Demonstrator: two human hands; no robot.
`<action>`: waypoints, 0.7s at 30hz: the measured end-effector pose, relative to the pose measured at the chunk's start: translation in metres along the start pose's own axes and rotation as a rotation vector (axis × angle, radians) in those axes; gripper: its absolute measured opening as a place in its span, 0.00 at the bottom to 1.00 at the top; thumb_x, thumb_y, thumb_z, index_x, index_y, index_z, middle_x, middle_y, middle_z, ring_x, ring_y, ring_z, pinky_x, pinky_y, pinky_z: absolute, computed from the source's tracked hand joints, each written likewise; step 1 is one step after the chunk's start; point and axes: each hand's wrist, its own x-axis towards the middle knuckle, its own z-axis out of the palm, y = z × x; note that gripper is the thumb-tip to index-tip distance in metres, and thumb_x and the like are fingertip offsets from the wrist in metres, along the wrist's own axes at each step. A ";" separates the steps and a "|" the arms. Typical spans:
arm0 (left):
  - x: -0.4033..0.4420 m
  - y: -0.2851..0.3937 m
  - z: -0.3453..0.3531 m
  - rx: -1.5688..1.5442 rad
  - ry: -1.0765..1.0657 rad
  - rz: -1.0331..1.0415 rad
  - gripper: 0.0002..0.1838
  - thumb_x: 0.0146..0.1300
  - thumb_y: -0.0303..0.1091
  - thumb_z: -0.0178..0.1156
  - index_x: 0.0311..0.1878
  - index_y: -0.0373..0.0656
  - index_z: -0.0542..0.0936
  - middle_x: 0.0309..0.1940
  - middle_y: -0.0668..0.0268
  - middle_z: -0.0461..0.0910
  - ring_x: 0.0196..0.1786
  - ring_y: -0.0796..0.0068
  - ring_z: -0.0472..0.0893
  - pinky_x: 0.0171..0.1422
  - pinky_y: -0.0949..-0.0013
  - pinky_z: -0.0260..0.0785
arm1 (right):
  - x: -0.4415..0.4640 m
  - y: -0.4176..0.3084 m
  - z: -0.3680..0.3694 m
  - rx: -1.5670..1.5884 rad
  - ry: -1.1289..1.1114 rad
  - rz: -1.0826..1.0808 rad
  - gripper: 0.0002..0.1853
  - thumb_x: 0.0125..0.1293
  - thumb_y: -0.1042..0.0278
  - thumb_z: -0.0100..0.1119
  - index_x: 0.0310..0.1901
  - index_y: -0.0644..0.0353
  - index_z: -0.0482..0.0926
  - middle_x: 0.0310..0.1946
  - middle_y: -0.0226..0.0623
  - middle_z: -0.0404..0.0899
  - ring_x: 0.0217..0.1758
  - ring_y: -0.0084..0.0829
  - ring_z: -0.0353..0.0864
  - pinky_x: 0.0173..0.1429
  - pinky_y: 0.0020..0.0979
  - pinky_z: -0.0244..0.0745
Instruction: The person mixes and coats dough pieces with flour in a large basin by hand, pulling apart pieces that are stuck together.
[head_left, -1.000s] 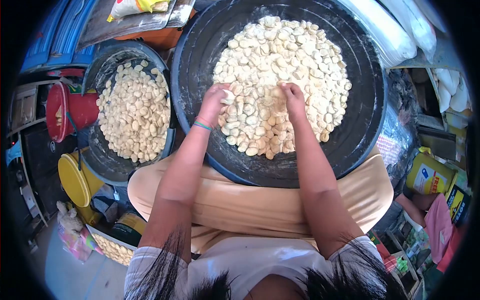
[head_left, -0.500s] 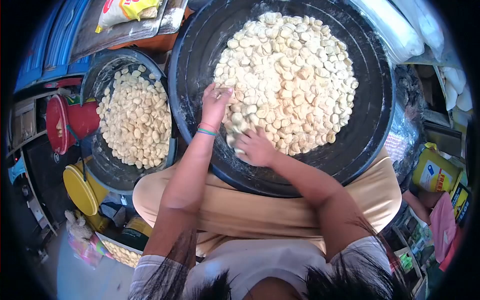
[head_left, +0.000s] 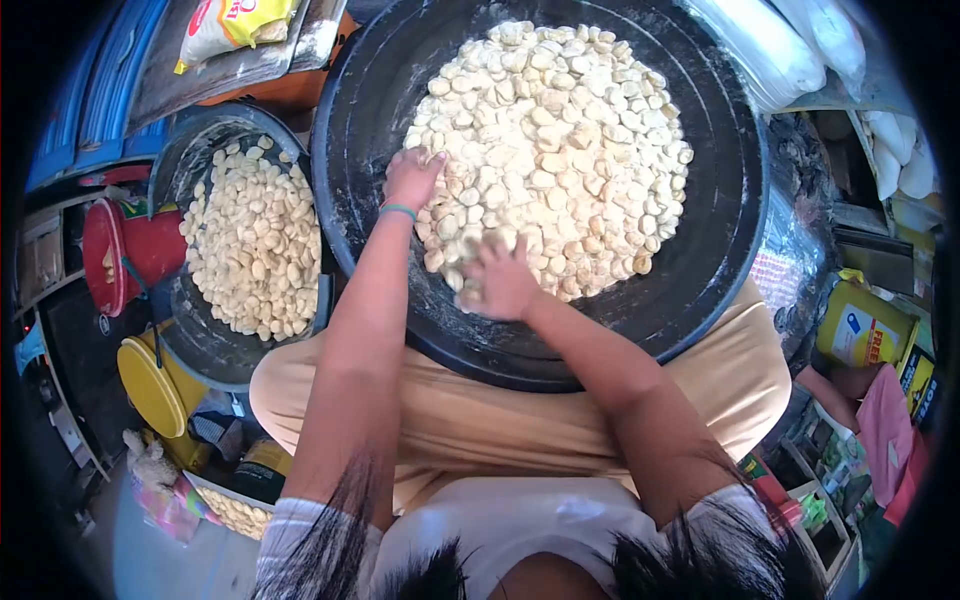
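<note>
A wide black round tub [head_left: 720,200] rests against my lap, holding a broad heap of pale, flattened round dough pieces [head_left: 550,130] dusted with flour. My left hand [head_left: 413,178] lies at the heap's left edge, thumb apart, touching the pieces; some of its fingers are partly hidden. Lower down, at the near-left edge of the heap, my right hand [head_left: 500,280] has its fingers spread over the pieces. Its fingertips and the pieces beside them are smeared by motion. Neither hand is closed round anything that I can see.
Left of the tub stands a smaller dark tub [head_left: 180,330] with more such pieces. Beside it are a red bucket [head_left: 140,250] and a yellow bucket [head_left: 150,385]. A yellow-and-white bag [head_left: 235,25] lies on a board at upper left. Another person's arm [head_left: 830,400] shows at right.
My left hand has moved slightly up and left, turning more onto the heap's edge. My right hand's fingers have spread and lifted upward. The whole view has shifted a little.
</note>
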 end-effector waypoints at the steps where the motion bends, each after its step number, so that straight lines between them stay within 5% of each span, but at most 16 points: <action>1: 0.004 -0.005 0.012 -0.075 -0.049 -0.026 0.39 0.59 0.63 0.56 0.66 0.43 0.69 0.69 0.48 0.61 0.69 0.49 0.64 0.70 0.51 0.58 | -0.014 0.001 -0.012 0.043 -0.065 -0.105 0.35 0.59 0.34 0.53 0.66 0.41 0.68 0.70 0.44 0.57 0.74 0.48 0.52 0.67 0.72 0.45; 4: -0.046 0.046 0.030 0.335 -0.280 -0.082 0.47 0.53 0.69 0.58 0.72 0.53 0.62 0.75 0.54 0.50 0.74 0.44 0.54 0.70 0.38 0.53 | -0.053 0.054 -0.011 0.433 0.066 -0.309 0.33 0.58 0.44 0.61 0.65 0.44 0.69 0.68 0.44 0.61 0.70 0.46 0.60 0.69 0.53 0.58; 6: -0.077 0.052 0.049 0.433 -0.398 -0.041 0.53 0.46 0.73 0.61 0.74 0.61 0.56 0.77 0.59 0.39 0.76 0.40 0.45 0.68 0.30 0.48 | -0.070 0.082 -0.043 0.143 0.196 -0.001 0.34 0.58 0.47 0.62 0.64 0.52 0.68 0.66 0.51 0.61 0.68 0.49 0.63 0.67 0.45 0.62; 8: -0.113 0.074 0.031 0.576 -0.557 0.037 0.54 0.43 0.72 0.64 0.73 0.61 0.58 0.76 0.58 0.43 0.75 0.40 0.46 0.69 0.32 0.50 | -0.075 0.131 0.011 0.388 0.482 0.626 0.40 0.58 0.47 0.62 0.68 0.60 0.62 0.68 0.61 0.54 0.71 0.56 0.56 0.69 0.51 0.59; 11: -0.159 0.089 0.001 0.636 -0.747 0.240 0.50 0.44 0.67 0.67 0.70 0.57 0.64 0.71 0.56 0.54 0.73 0.38 0.53 0.67 0.39 0.59 | -0.041 0.111 0.096 0.614 0.692 1.092 0.48 0.57 0.44 0.62 0.72 0.62 0.52 0.71 0.66 0.42 0.73 0.64 0.46 0.73 0.54 0.51; 12: -0.171 0.088 -0.004 0.646 -0.811 0.317 0.49 0.44 0.66 0.68 0.69 0.55 0.65 0.68 0.54 0.58 0.71 0.36 0.56 0.66 0.43 0.63 | -0.025 0.071 0.084 0.811 0.560 1.247 0.54 0.56 0.43 0.62 0.74 0.63 0.42 0.72 0.67 0.32 0.75 0.67 0.35 0.76 0.55 0.41; 14: -0.176 0.075 -0.008 0.608 -0.828 0.456 0.37 0.49 0.60 0.67 0.60 0.52 0.76 0.61 0.53 0.66 0.63 0.48 0.69 0.63 0.48 0.67 | -0.014 0.004 0.065 0.944 0.362 1.060 0.55 0.56 0.46 0.63 0.73 0.66 0.40 0.73 0.66 0.30 0.76 0.65 0.30 0.77 0.54 0.33; 16: -0.146 0.049 -0.010 0.529 -0.920 0.605 0.29 0.52 0.57 0.66 0.54 0.49 0.80 0.52 0.52 0.75 0.55 0.55 0.78 0.60 0.47 0.70 | -0.016 -0.030 0.027 1.131 0.396 0.828 0.38 0.60 0.57 0.62 0.67 0.68 0.60 0.72 0.65 0.42 0.76 0.57 0.42 0.76 0.44 0.46; 17: -0.117 0.040 -0.010 0.323 -1.032 0.481 0.22 0.56 0.52 0.63 0.43 0.43 0.83 0.33 0.56 0.81 0.34 0.63 0.82 0.50 0.54 0.76 | -0.014 -0.025 0.006 1.222 0.403 0.687 0.33 0.62 0.57 0.60 0.65 0.63 0.64 0.67 0.59 0.50 0.72 0.53 0.51 0.74 0.43 0.51; 18: -0.102 0.055 -0.039 0.014 -1.040 0.096 0.20 0.58 0.50 0.62 0.41 0.40 0.82 0.25 0.59 0.80 0.25 0.67 0.79 0.39 0.62 0.77 | -0.003 -0.003 -0.002 1.155 0.427 0.566 0.30 0.62 0.57 0.60 0.63 0.60 0.66 0.64 0.56 0.56 0.70 0.50 0.56 0.72 0.42 0.55; 19: -0.080 0.055 -0.046 -0.009 -0.916 0.124 0.19 0.57 0.48 0.61 0.38 0.39 0.82 0.27 0.58 0.81 0.23 0.71 0.79 0.32 0.67 0.75 | 0.009 0.019 -0.010 1.089 0.456 0.449 0.27 0.63 0.57 0.60 0.62 0.57 0.69 0.61 0.53 0.62 0.67 0.48 0.62 0.70 0.40 0.59; 21: -0.035 0.033 -0.032 -0.033 -0.571 0.164 0.19 0.58 0.48 0.61 0.39 0.39 0.83 0.32 0.55 0.83 0.32 0.64 0.82 0.42 0.63 0.74 | 0.045 0.068 -0.033 0.741 0.476 0.338 0.26 0.62 0.55 0.60 0.60 0.55 0.71 0.60 0.50 0.64 0.66 0.46 0.64 0.70 0.43 0.59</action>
